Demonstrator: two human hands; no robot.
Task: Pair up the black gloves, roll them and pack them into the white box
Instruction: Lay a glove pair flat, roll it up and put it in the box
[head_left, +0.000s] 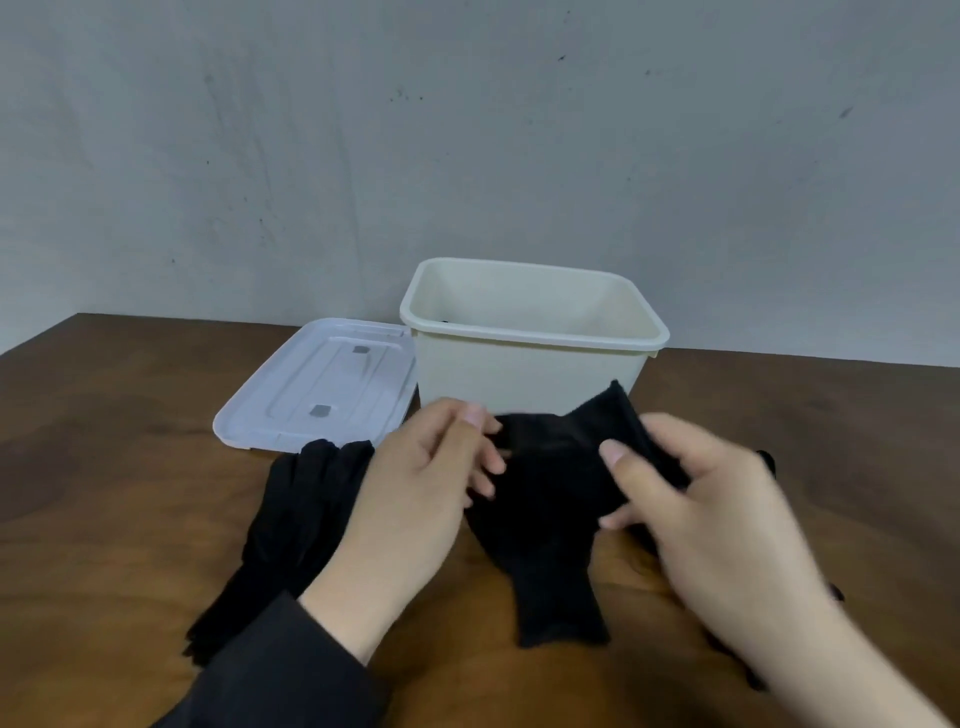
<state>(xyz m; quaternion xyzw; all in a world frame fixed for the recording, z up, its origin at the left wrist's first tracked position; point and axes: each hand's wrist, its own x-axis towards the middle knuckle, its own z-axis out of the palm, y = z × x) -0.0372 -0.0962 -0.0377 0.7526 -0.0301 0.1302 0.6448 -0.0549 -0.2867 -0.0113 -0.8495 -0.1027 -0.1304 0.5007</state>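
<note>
Pinching the black gloves (545, 499) in front of the white box (530, 358), both grips, left hand (431, 467) and right hand (696, 499), hold limp fabric (it could unroll if loosened).

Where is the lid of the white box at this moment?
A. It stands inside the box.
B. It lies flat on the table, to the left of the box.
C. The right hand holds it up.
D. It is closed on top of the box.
B: the lid lies flat on the wooden table left of the open white box.
</note>
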